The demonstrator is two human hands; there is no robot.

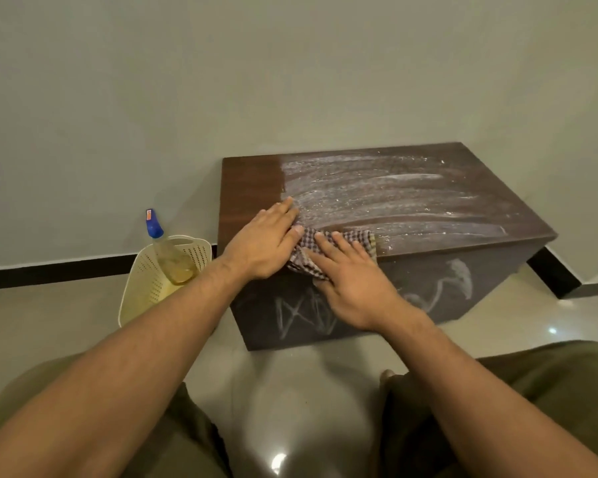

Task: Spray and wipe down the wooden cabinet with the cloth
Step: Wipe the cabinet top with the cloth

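Olive trousers [549, 391] at the knees, 2 bare forearms above them. Left hand [263, 243] and right hand [353, 284] lie flat, fingers straight, pressing the bunched brown-and-white checked cloth [359, 237] under the fingertips. The cloth sits at the front edge of the low dark brown wooden cabinet [411, 201]. Cabinet top: bare brown strip at the left end, white streaks elsewhere. Front face: pale scrawls.

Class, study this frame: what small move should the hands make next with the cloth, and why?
Probably slide the cloth rightward along the cabinet top: the left hand and right hand lie flat at it, the left strip looks clean, and white streaks cover the rest.
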